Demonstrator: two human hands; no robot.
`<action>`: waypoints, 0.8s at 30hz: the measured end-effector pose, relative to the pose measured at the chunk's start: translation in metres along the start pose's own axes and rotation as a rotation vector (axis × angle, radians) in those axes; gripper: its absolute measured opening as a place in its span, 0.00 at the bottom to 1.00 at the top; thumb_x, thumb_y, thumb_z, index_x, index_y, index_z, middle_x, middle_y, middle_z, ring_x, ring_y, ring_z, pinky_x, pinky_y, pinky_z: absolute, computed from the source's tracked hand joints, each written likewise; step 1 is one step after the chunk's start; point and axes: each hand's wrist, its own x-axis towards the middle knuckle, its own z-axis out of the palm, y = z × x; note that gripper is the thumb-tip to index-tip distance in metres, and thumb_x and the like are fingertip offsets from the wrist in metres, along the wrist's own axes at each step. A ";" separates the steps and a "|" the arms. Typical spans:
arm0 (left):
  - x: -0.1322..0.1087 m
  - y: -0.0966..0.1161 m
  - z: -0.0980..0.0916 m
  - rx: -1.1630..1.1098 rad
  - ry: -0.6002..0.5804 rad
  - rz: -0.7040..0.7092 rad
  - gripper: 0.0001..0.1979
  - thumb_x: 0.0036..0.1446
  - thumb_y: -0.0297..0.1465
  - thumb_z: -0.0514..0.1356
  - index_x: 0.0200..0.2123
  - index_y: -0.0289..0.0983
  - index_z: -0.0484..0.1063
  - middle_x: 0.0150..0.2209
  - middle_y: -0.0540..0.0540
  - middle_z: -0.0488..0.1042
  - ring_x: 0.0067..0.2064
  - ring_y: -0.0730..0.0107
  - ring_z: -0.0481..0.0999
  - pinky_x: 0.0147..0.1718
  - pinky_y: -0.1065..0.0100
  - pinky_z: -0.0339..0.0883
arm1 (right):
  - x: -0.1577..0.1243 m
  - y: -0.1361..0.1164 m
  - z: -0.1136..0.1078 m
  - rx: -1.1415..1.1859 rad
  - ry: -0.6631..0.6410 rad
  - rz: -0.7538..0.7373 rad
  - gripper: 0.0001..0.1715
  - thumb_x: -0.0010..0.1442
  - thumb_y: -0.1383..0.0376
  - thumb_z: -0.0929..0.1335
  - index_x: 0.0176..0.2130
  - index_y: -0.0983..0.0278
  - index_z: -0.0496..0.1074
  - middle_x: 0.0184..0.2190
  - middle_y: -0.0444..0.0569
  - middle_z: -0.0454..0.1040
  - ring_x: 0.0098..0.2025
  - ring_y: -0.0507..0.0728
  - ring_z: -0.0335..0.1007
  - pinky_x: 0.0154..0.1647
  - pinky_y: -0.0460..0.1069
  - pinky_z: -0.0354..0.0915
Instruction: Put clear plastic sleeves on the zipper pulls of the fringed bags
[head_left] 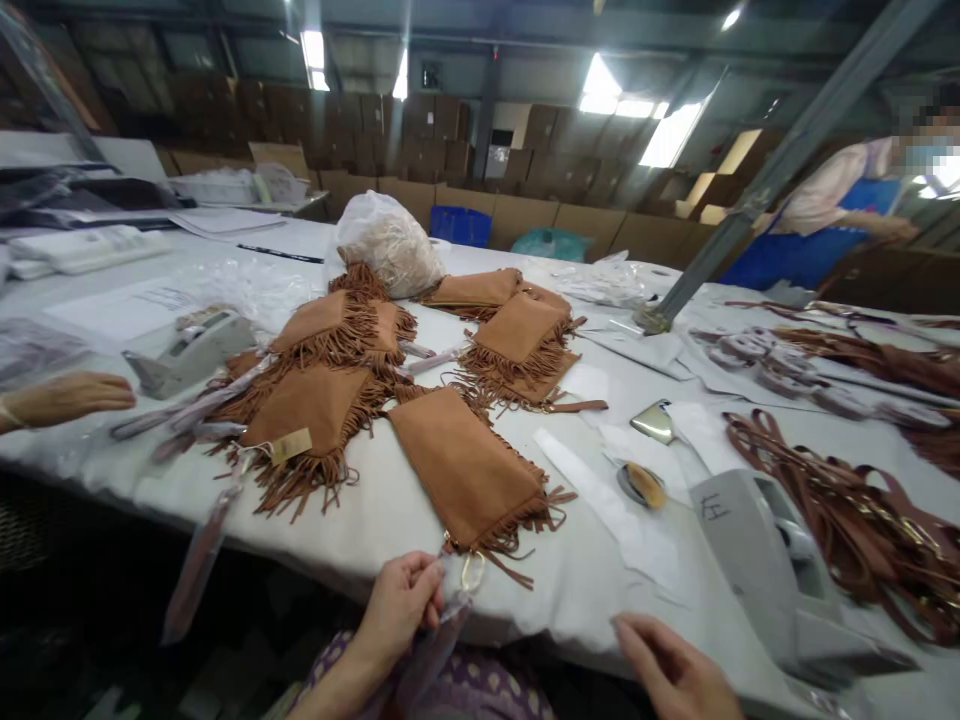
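A tan suede bag with fringe (465, 470) lies on the white table (375, 520) right in front of me. My left hand (401, 605) pinches a metal ring with a clear plastic sleeve (469, 575) at the bag's near corner, at the table's edge. My right hand (671, 670) hovers low at the table's front edge with its fingers loosely apart, holding nothing. Several more fringed tan bags (322, 370) are piled further back on the table.
A grey tape dispenser (772, 570) stands to my right, beside a heap of brown straps (862, 520). Another dispenser (187, 350) sits at left near another person's hand (67, 397). A stuffed plastic bag (386, 245) sits behind the bags. A person in blue (832, 215) stands far right.
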 end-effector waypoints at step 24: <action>-0.012 0.001 0.004 0.287 0.067 0.249 0.15 0.62 0.36 0.47 0.27 0.38 0.67 0.18 0.51 0.66 0.21 0.70 0.70 0.24 0.71 0.58 | 0.034 -0.116 0.150 -0.088 -0.468 -0.169 0.23 0.52 0.57 0.66 0.12 0.66 0.68 0.08 0.43 0.64 0.14 0.48 0.56 0.15 0.43 0.48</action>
